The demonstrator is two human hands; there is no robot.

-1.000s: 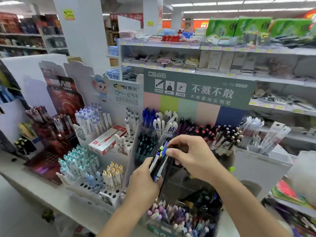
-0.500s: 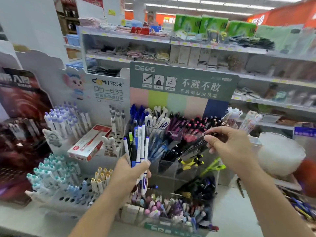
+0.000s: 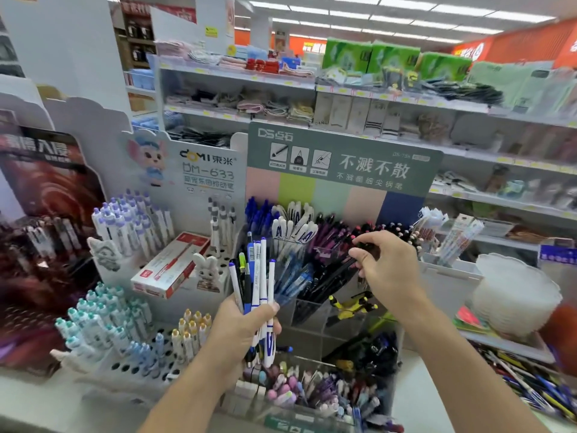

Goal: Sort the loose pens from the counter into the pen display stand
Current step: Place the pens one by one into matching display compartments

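— What's the left hand doing?

— Low in the middle of the frame, it grips a bunch of pens, mostly white with blue caps, plus one black and one with a yellow-green tip. They stand nearly upright, fanned a little, tips poking out below the fist.

— And the right hand?

— Right of centre, fingers curled, pinching a black pen. The pen slants down to the left, its lower end in among the dark pens of a clear middle compartment of the stand.

— Where's the stand itself?

— Centre of the frame, on the white surface. A green header card with coloured stripes rises behind it. The back row has blue, white, purple and pink-tipped pens; the front tray at the bottom of the frame holds pastel ones.

— Anything beside it?

— To its left, a white peg display with teal, purple and yellow-capped pens, and a red and white box lying on it. At the lower right edge, a blurred heap of loose pens. Shelves of goods fill the background.
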